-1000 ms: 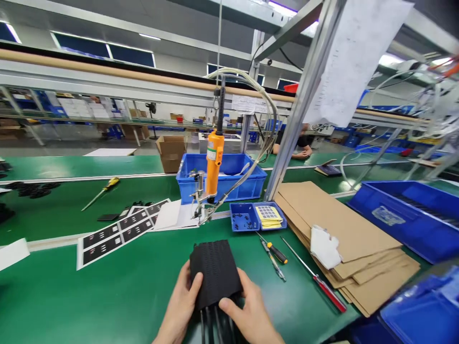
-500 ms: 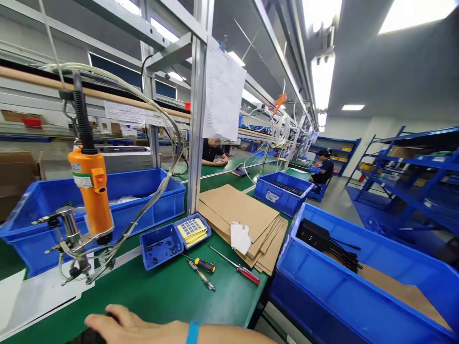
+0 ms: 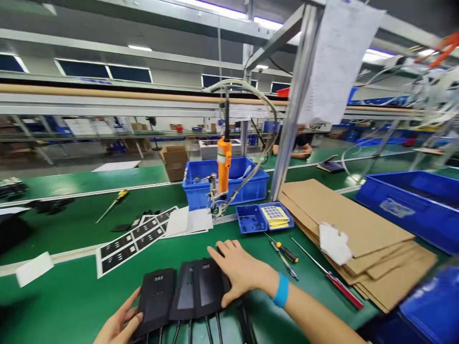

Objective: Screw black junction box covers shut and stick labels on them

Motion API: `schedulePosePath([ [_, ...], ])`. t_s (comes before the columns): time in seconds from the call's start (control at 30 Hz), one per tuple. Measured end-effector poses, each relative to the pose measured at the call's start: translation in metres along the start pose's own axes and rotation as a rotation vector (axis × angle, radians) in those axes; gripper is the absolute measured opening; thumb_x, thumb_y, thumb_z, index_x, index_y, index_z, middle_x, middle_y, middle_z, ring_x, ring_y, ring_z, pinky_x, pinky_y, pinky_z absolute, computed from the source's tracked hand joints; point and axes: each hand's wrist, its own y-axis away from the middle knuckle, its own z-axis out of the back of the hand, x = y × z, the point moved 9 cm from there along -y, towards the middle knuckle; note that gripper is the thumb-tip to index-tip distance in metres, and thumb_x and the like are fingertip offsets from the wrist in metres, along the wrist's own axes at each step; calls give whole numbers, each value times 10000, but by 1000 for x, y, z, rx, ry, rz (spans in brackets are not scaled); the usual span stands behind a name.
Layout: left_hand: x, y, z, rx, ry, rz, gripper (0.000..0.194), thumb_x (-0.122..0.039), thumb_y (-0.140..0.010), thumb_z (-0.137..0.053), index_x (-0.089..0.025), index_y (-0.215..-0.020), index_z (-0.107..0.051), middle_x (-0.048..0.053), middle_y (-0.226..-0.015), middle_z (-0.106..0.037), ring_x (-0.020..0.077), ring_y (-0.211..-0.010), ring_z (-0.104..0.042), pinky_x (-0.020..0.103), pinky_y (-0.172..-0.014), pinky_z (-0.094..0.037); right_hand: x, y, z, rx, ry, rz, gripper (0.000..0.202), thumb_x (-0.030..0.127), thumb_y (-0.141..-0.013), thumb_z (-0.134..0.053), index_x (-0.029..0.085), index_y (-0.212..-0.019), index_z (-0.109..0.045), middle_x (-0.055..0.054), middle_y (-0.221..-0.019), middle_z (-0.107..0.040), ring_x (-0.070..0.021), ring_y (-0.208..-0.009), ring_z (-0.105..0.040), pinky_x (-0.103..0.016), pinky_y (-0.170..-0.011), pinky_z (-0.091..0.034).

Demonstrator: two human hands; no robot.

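Note:
A row of several flat black control boxes [image 3: 185, 290] lies side by side on the green bench, each with a cable at its near edge. Small display digits show on their faces. My left hand [image 3: 124, 321] grips the left end of the row, thumb on the near corner of the leftmost control box [image 3: 157, 298]. At the other end my right hand [image 3: 242, 270], with a blue wristband [image 3: 281, 290], spans the rightmost box, fingers over its far edge and thumb near its front corner. That box is partly hidden under the hand.
Beyond the boxes lie a label sheet [image 3: 134, 241] and a yellow-handled screwdriver [image 3: 113, 205]. An orange electric screwdriver [image 3: 224, 165] hangs before a blue bin [image 3: 247, 191]. On the right are a small parts tray [image 3: 250, 224], a red-handled screwdriver [image 3: 344, 289] and cardboard sheets [image 3: 344, 215].
The view has swung left and the control boxes have come into sight. My right hand now lies on the rightmost box, and my left hand has entered the view.

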Motion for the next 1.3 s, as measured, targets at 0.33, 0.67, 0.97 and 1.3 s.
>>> schedulePosePath([
  [0.33, -110, -1, -92, 439, -860, -564, 1232, -600, -663, -823, -291, -1585, -68, 158, -1648, -95, 406, -1503, -46, 642, -1189, -139, -32, 36, -25, 315, -214, -301, 1461, 757, -491, -791, 174, -1585, -19, -246, -1645, -6, -443, -1510, 64, -653, -1190, -4],
  [0.67, -119, -3, -164, 495, -1013, -559, 1479, -710, -501, -827, -147, -1577, 16, 285, -1604, -175, 442, -1485, -159, 714, -1149, -27, -54, 128, -51, 148, -166, -923, 1051, 591, -775, -656, 199, -1593, -126, -171, -1665, 30, -427, -1513, -107, -553, -1183, -262],
  [0.97, -94, -8, -112, 225, -1161, -391, 1347, -584, -528, -840, -104, -1573, -139, 326, -1470, -414, 482, -1386, -347, 675, -1114, -210, -92, 149, -28, 42, -186, -911, 829, 378, -777, -619, 228, -1543, -340, -127, -1650, -182, -346, -1502, -236, -462, -1192, -305],
  [1.3, -127, 13, -176, 447, -947, -541, 1330, -699, -578, -809, -162, -1585, -127, 284, -1527, -364, 469, -1444, -257, 703, -1160, -50, -76, 118, -47, 194, -257, -709, 859, 275, -830, -600, 358, -1572, -175, -47, -1668, 115, -342, -1519, 97, -529, -1228, -178],
])
